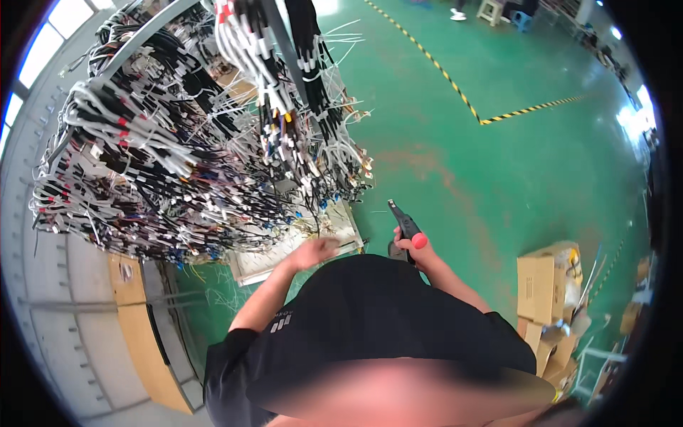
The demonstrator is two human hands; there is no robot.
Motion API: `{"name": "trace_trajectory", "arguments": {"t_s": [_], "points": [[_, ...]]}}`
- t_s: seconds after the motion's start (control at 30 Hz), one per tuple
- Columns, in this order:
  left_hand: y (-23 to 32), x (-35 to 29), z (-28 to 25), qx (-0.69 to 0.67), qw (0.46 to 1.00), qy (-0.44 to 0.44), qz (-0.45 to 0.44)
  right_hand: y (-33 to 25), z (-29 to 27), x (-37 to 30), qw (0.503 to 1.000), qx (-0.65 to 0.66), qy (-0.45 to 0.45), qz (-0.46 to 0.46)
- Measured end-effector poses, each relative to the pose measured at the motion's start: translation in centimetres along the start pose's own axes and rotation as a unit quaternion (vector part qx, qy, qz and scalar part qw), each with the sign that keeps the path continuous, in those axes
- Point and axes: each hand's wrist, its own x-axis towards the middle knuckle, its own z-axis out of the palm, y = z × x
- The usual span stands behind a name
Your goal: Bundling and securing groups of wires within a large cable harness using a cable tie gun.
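My right hand [411,244] is closed around a black cable tie gun [405,224] with a round red knob and a metal nose pointing away from me. A thin white strip lies near its nose in the view. My left hand [317,251] is low over a pale tray [260,267], its fingers bent and smeared, so what they hold, if anything, does not show. Just beyond that hand hangs a dense mass of wire harnesses [206,188], black, white and grey, with red bands, many small connectors and protruding white cable ties.
A metal rail [153,27] carries the harness bundles. A wooden board [146,341] stands along the left wall. Cardboard boxes [537,288] sit on the green floor at right, with bags and scraps. Yellow-black tape [455,87] marks the floor ahead; stools [491,11] stand far off.
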Motion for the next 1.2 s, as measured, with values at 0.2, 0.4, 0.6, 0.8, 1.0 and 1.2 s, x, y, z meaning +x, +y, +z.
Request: {"name": "trace_trajectory", "arguments": {"t_s": [0.2, 0.4, 0.6, 0.8, 1.0, 1.2], "points": [[13.7, 16.1, -6.8, -0.215, 0.824, 0.515, 0.094, -5.7, -10.2, 4.1, 0.999, -0.032, -0.036, 0.007], [15.9, 21.5, -10.2, -0.355, 0.766, 0.530, 0.077, -8.5, -16.5, 8.2, 0.998, -0.005, -0.017, 0.059], [16.0, 21.1, -7.6, -0.366, 0.827, 0.418, 0.083, -12.3, -16.9, 10.4, 0.994, -0.028, -0.078, 0.066], [18.0, 19.8, -4.8, -0.401, 0.832, 0.373, 0.083, -14.9, -16.8, 12.9, 0.993, -0.052, -0.100, -0.029], [21.4, 19.6, -2.4, -0.386, 0.834, 0.373, 0.129, -18.6, -13.4, 13.4, 0.973, 0.013, -0.155, -0.172], [24.1, 20.9, 0.9, -0.386, 0.787, 0.457, 0.152, -16.5, -9.4, 13.0, 0.972, -0.032, -0.162, -0.166]]}}
